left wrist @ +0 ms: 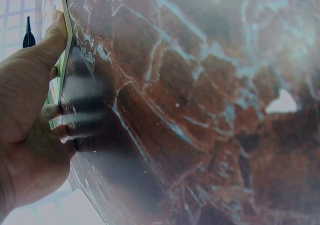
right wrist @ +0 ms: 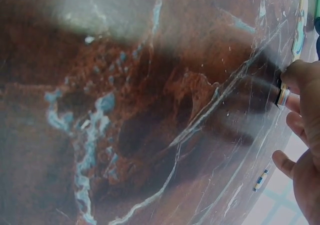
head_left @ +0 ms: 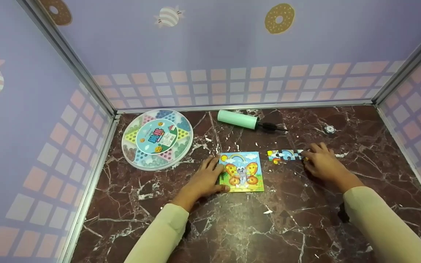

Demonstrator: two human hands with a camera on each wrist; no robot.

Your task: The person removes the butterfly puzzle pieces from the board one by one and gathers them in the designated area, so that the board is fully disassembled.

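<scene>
- Sleeves: pale, 1 per arm, entering from bottom L and bottom R.
- Tabletop: dk red-brown marble pattern, white veins; white flake lies on near part, approx. below board.
- L hand: at L side of board. Fingers spread, resting along L edge; thumb reaches near L corner. L wrist view: thumb on board edge, other fingertips by tabletop.
- Board: flat on tabletop, between hands, just R of L hand. Sq. pic: grey mouse w/ orange-yellow butterfly wings, sun top L, rainbow above, grass at sides.
- R hand: R of board, at R end of pcs. Thumb + index pinch small pc; other fingers apart (R wrist view).
- Pcs: short row on tabletop, betw. board and R hand, not touching board; yellow/blue/white print, 1 w/ rainbow.
- Game: round clear case, far L, near L wall; multicolour star, blue centre label.
- Chip: round, white/dk, beyond R hand, well apart from pcs.
- Pump: mint body, blk nozzle to R; lies beyond board, near back wall.
- Back wall: lilac, pink/white squares along base, donut + candy prints above.
</scene>
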